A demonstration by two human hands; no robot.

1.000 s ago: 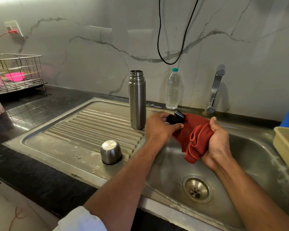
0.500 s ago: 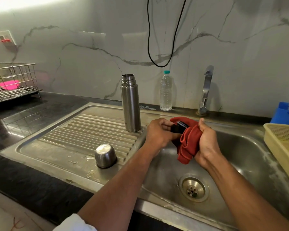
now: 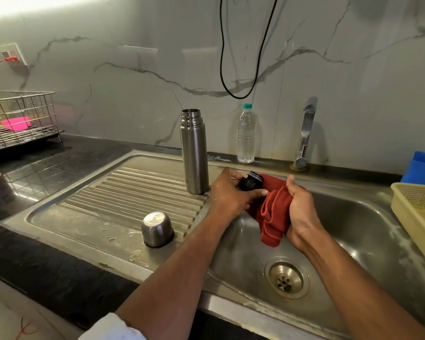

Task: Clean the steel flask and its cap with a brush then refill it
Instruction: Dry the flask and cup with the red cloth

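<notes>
cloth dropped lower (bunched in right hand), left hand gripping black stopper beside it

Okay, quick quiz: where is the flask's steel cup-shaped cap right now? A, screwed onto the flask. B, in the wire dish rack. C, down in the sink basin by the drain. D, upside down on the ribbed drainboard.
D: the steel cup cap sits mouth-down on the drainboard, apart from the open-necked flask.
</notes>
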